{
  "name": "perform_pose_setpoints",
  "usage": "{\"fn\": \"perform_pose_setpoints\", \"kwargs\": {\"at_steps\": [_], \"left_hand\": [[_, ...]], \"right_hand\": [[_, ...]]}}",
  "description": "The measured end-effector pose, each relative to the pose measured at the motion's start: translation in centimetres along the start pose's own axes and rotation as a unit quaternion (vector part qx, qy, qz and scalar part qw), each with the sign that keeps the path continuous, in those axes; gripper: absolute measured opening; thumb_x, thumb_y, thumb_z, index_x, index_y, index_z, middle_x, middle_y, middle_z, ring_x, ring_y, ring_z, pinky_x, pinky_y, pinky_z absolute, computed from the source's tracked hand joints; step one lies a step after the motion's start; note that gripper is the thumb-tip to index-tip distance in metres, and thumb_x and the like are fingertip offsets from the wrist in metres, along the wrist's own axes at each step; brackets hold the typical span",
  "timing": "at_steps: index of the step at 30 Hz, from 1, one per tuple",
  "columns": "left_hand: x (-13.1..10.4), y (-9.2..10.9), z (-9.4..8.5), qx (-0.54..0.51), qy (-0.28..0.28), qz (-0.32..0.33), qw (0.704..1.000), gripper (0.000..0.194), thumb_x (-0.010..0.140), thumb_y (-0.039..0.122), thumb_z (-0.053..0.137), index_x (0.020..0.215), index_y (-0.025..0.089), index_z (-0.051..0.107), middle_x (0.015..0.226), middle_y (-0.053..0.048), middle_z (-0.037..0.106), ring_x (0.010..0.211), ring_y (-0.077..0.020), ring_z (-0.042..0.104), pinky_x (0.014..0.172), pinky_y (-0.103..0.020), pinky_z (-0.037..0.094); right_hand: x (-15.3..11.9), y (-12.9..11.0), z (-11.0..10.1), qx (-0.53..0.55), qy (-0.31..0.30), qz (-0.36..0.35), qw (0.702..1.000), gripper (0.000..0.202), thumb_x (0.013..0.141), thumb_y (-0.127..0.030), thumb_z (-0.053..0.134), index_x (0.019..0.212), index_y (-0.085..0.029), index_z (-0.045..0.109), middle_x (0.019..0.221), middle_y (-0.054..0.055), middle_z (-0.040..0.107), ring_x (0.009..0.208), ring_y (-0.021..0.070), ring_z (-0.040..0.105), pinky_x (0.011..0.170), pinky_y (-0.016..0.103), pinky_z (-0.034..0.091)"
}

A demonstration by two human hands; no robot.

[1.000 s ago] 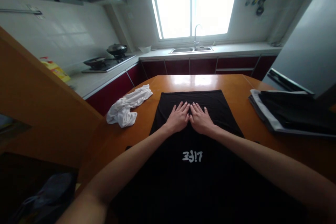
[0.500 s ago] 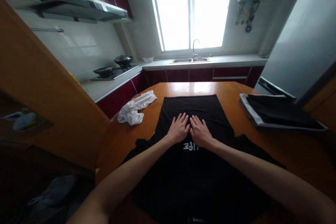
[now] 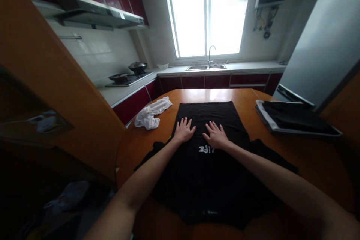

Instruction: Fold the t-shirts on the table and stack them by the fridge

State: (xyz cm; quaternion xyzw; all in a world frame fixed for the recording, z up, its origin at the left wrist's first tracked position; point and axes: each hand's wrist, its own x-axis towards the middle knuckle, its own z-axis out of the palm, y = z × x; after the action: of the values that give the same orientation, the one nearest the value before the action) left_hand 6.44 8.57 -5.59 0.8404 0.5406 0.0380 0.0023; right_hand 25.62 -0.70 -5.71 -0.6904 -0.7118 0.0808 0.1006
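One pale plastic bag (image 3: 74, 191) is low at the far left, in shadow, and I cannot tell what it contains. Two cooking vessels stand on one stove (image 3: 128, 81): first a dark pan (image 3: 118, 78), its inside not readable, then a pot (image 3: 137, 67) with its lid on, which hides the content. One crumpled white cloth (image 3: 147, 115) lies on the wooden surface (image 3: 250, 108). Behind it, in the back corner, is one pale bowl (image 3: 162, 66); its inside is not clear. The left hand (image 3: 184, 132) is flat on one black shirt (image 3: 206, 180), fingers released and spread, grasping nothing. This shirt lies spread over the middle of the surface, with white letters upside down. One sink (image 3: 206, 67) with two basins is beyond, below the window. The right hand (image 3: 217, 135) is also flat on the shirt, beside the letters, fingers released. At the right, one pile of folded clothes (image 3: 298, 118) has black on top and white and grey below; the exact number of pieces I cannot tell.
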Motion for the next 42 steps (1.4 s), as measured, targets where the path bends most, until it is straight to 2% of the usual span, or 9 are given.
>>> {"fn": "perform_pose_setpoints", "kwargs": {"at_steps": [6,14,18,21,26,29,32,35,42], "left_hand": [[0.0,0.0,0.3,-0.007,0.013,-0.006,1.000,0.076,0.100,0.066,0.024,0.161,0.019,0.032,0.168,-0.012,0.022,0.156,-0.0366,0.013,0.125,-0.054,0.011],[0.3,-0.2,0.6,-0.028,0.020,-0.008,0.999,0.075,0.100,0.065,0.029,0.159,0.020,0.035,0.167,-0.013,0.024,0.155,-0.0397,0.015,0.124,-0.054,0.015],[0.3,-0.2,0.0,-0.047,0.042,-0.005,0.998,0.071,0.101,0.061,0.034,0.158,0.020,0.038,0.167,-0.014,0.026,0.154,-0.0382,0.020,0.123,-0.053,0.019],[-0.1,0.1,-0.2,-0.050,0.063,0.025,0.996,0.068,0.102,0.059,0.035,0.158,0.021,0.039,0.166,-0.013,0.027,0.155,-0.0349,0.020,0.124,-0.051,0.018],[-0.6,0.9,0.2,-0.042,0.007,0.048,0.998,0.069,0.101,0.063,0.034,0.159,0.026,0.036,0.168,-0.011,0.024,0.156,-0.0343,0.016,0.124,-0.055,0.015],[-0.4,0.6,0.1,-0.042,0.029,0.043,0.998,0.069,0.102,0.061,0.032,0.159,0.022,0.036,0.167,-0.012,0.025,0.156,-0.0317,0.017,0.124,-0.053,0.016],[0.1,-0.4,0.0,-0.040,0.055,-0.025,0.997,0.072,0.103,0.058,0.027,0.158,0.013,0.036,0.165,-0.018,0.027,0.155,-0.0326,0.019,0.124,-0.052,0.018],[0.4,-1.5,0.2,-0.039,0.029,-0.077,0.996,0.074,0.103,0.058,0.026,0.158,0.009,0.035,0.165,-0.021,0.026,0.155,-0.0331,0.021,0.123,-0.054,0.019],[0.5,-2.0,0.5,-0.035,0.040,-0.067,0.996,0.074,0.103,0.057,0.027,0.156,0.008,0.037,0.164,-0.022,0.028,0.154,-0.0341,0.023,0.123,-0.057,0.018]], "right_hand": [[0.4,3.0,-0.4,-0.006,-0.011,0.062,0.998,0.077,0.100,-0.066,0.028,0.163,-0.021,0.024,0.171,0.011,0.011,0.157,0.0262,0.004,0.124,0.053,0.002],[-0.1,6.7,-1.4,-0.013,-0.001,0.109,0.994,0.067,0.104,-0.055,0.030,0.162,-0.021,0.028,0.170,0.011,0.016,0.157,0.0250,0.009,0.124,0.051,0.007],[-0.8,5.1,-1.9,-0.015,0.024,0.118,0.993,0.067,0.104,-0.053,0.033,0.161,-0.019,0.028,0.170,0.016,0.013,0.157,0.0283,0.005,0.123,0.056,0.006],[-2.4,2.7,-1.5,-0.007,0.027,0.044,0.999,0.067,0.103,-0.054,0.033,0.162,-0.022,0.025,0.171,0.013,0.010,0.157,0.0262,0.003,0.123,0.055,0.005],[-5.0,0.1,-0.2,-0.001,-0.008,-0.055,0.998,0.068,0.103,-0.058,0.032,0.161,-0.025,0.028,0.170,0.010,0.013,0.158,0.0247,0.006,0.124,0.054,0.006],[-5.5,0.0,0.0,0.000,-0.003,-0.056,0.998,0.068,0.103,-0.058,0.031,0.161,-0.022,0.029,0.170,0.011,0.015,0.157,0.0244,0.007,0.124,0.052,0.006],[-5.5,0.2,-0.2,0.004,-0.005,-0.054,0.999,0.069,0.103,-0.060,0.029,0.161,-0.022,0.029,0.170,0.011,0.014,0.157,0.0249,0.007,0.124,0.052,0.006],[-5.4,0.2,-0.3,0.014,-0.005,-0.057,0.998,0.069,0.103,-0.060,0.030,0.161,-0.022,0.031,0.169,0.012,0.015,0.157,0.0255,0.008,0.124,0.052,0.005],[-4.1,1.8,-1.1,0.135,0.007,-0.016,0.991,0.066,0.103,-0.054,0.033,0.159,-0.018,0.034,0.168,0.012,0.024,0.156,0.0219,0.017,0.125,0.045,0.013]]}}
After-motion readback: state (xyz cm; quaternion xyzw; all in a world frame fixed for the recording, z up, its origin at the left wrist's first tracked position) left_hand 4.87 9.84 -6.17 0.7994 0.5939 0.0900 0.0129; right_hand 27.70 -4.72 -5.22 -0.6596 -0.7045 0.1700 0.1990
